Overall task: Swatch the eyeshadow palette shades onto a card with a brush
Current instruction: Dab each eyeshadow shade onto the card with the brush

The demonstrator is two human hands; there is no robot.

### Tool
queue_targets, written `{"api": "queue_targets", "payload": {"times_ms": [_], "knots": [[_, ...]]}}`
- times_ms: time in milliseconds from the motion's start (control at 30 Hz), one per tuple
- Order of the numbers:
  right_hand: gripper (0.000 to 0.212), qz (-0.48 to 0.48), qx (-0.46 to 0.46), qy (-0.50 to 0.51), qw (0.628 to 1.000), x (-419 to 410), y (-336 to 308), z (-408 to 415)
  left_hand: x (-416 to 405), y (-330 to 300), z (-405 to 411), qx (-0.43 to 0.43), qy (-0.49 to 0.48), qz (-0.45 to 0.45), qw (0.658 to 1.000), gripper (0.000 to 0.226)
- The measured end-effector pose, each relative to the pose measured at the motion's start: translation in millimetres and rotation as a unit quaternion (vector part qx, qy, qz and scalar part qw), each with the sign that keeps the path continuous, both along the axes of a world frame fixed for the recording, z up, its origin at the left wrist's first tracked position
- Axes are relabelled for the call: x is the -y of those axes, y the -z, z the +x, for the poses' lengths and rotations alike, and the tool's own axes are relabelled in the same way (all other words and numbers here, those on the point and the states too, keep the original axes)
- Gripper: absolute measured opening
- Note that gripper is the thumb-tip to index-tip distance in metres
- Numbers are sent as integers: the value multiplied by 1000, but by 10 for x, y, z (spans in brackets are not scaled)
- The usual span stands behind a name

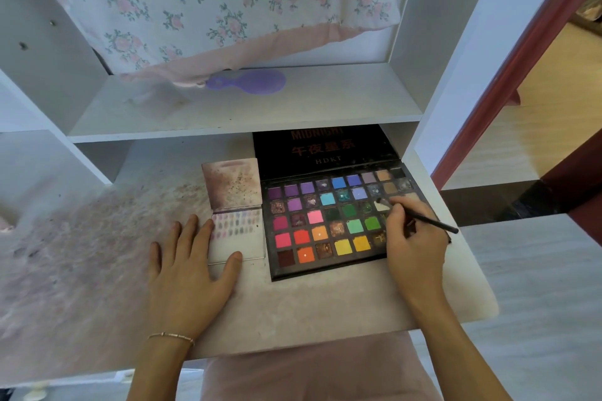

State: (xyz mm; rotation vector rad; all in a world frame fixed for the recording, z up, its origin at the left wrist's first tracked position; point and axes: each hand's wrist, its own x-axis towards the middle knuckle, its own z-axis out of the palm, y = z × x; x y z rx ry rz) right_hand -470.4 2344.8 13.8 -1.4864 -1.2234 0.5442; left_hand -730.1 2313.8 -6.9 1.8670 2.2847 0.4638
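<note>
An open black eyeshadow palette with several rows of bright shades lies on the desk, its lid leaning back under the shelf. My right hand grips a thin black brush whose pale tip touches a whitish pan near the palette's right side. Left of the palette lies a white card carrying rows of small pastel swatches across its top half. My left hand rests flat on the desk, thumb and index finger on the card's near-left edge.
A stained pinkish square sits behind the card. The desk top is smudged with pink powder. A purple hairbrush and floral cloth lie on the shelf above. The desk's right edge borders an open doorway.
</note>
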Motion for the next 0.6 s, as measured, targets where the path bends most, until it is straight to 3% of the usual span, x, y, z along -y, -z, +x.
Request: {"api": "queue_targets", "payload": {"times_ms": [300,433,600], "knots": [[34,13,5,-159,987,91,30,-642,6,14,-4,-27,-4,-1,1000,90],[29,-5,34,-211,977,63,43,-866,2,25,6,-25,-8,4,1000,89],[13,-19,79,-207,975,-11,52,-1036,-5,32,9,-40,-10,-2,999,89]]}}
